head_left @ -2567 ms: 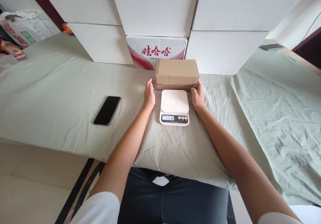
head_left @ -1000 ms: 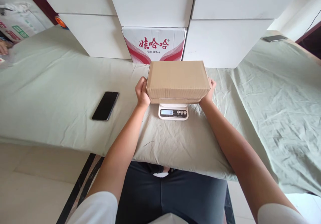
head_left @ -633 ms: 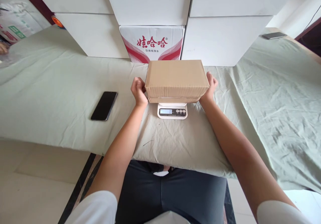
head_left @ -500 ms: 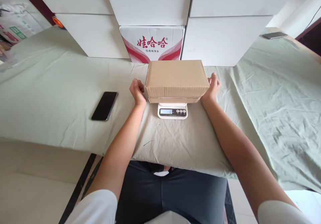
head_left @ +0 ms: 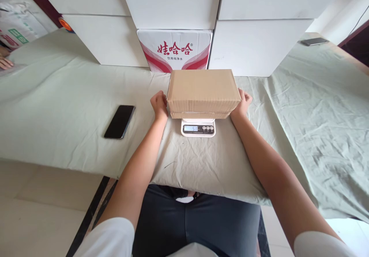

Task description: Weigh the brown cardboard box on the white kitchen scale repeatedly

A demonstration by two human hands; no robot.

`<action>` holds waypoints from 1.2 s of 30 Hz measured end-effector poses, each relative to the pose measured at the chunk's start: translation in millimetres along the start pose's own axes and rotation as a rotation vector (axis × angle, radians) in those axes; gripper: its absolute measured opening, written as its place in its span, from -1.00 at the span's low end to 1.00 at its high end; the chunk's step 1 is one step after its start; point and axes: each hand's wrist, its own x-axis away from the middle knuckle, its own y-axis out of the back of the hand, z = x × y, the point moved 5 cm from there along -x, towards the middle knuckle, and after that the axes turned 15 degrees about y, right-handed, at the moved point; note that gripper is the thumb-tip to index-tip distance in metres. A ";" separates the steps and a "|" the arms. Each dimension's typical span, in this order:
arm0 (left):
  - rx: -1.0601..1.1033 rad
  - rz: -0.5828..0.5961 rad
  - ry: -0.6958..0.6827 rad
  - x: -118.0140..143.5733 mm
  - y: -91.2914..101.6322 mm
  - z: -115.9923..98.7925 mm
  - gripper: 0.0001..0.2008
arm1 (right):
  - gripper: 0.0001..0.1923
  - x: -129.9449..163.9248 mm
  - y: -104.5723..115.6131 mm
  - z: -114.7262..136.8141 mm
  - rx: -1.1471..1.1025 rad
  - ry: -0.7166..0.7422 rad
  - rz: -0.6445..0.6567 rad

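Observation:
A closed brown cardboard box (head_left: 203, 92) rests on a small white digital scale (head_left: 198, 128), whose display shows a number. The box covers the scale's platform. My left hand (head_left: 159, 105) lies against the box's left end with its fingers curled. My right hand (head_left: 243, 102) lies against the right end in the same way. Both forearms reach in from the near edge of the table.
The table is covered by a pale green cloth (head_left: 72, 95). A black phone (head_left: 119, 121) lies left of my left arm. White boxes (head_left: 173, 3) and a red-printed carton (head_left: 174, 50) are stacked behind. Another phone (head_left: 314, 41) lies far right. A person's hand (head_left: 5, 63) shows at far left.
I lifted the box from behind the scale and set it on the platform. My hands let go and drew apart, then closed back onto its ends. The display changed from zero to a reading.

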 end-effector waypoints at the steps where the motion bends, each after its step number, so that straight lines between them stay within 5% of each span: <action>1: -0.003 -0.004 0.006 0.7 0.0 -0.6 -0.34 | -0.28 0.2 -0.2 0.8 0.004 0.003 0.002; 36: -0.017 -0.010 0.081 2.7 -0.5 -4.3 -0.34 | -0.39 4.6 -1.0 8.9 -0.046 -0.008 0.021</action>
